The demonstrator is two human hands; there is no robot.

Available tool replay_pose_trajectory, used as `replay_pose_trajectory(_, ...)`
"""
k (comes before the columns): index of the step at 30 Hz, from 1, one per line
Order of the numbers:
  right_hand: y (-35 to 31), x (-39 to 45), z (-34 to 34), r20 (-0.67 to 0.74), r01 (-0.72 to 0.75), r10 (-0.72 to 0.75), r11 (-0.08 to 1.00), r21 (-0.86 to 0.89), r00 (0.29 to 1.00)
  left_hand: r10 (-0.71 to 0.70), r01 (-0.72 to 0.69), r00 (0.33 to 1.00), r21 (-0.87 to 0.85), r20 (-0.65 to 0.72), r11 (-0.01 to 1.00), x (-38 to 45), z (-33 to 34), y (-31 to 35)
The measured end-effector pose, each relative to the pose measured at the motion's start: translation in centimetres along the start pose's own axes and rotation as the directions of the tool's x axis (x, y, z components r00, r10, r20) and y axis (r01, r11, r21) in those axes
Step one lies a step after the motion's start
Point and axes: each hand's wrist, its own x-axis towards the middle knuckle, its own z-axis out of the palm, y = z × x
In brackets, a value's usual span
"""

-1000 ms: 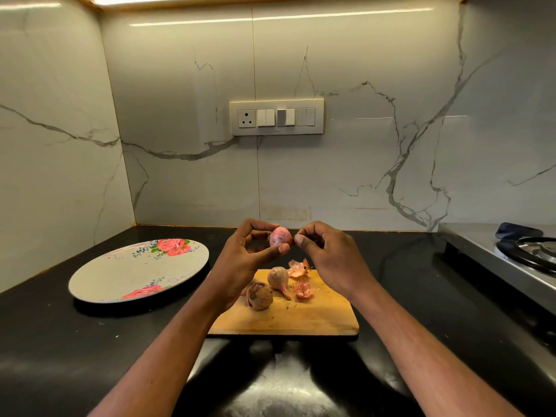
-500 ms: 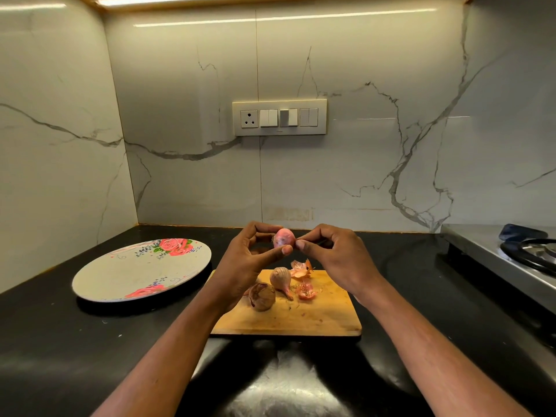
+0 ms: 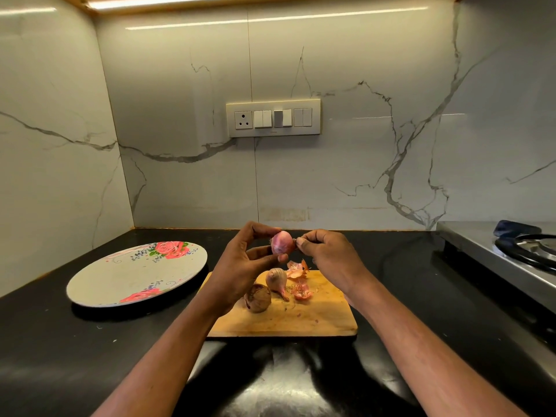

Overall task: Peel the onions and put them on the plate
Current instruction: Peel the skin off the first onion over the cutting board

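Fingers of my left hand curl around the small pink onion, thumb under it and fingertips over the top, holding it in the air above the far edge of the wooden cutting board. My right hand pinches at the onion's right end, where a scrap of skin or the root tip seems to sit; I cannot tell which. I judge I am midway through peeling onion 1 of 3: the flesh looks mostly bare, while 2 unpeeled onions, a pale one and a darker brown one, lie on the board beside loose pink peels. Next I need a clean pull to free that last bit, then a carry left to the floral plate, which holds no onion yet. No brand, label or readable writing shows anywhere.
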Motion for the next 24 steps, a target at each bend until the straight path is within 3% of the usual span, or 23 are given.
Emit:
replay_pose_trajectory(4, -0.14, -0.16, -0.06, 0.058, -0.063, 0.056, 0.989, 0.131, 0.997, 0.008, -0.009, 1.000, -0.016, -0.011, 1.000, 0.02, -0.15, -0.05)
replay_pose_trajectory(8, -0.01, -0.26, -0.22, 0.080, -0.005, -0.011, 0.980, 0.197, 0.997, 0.024, -0.024, 0.999, 0.003, -0.029, 1.000, 0.01, -0.13, -0.04)
replay_pose_trajectory(17, 0.52, 0.10, -0.26, -0.023, 0.052, -0.049, 0.988, 0.146, 0.999, 0.020, -0.020, 0.999, 0.010, 0.028, 1.000, -0.03, -0.01, 0.12)
replay_pose_trajectory(24, 0.54, 0.17, 0.23, -0.035, 0.079, -0.077, 0.993, 0.083, 0.996, 0.009, -0.010, 1.000, -0.026, -0.017, 1.000, 0.05, 0.25, -0.02)
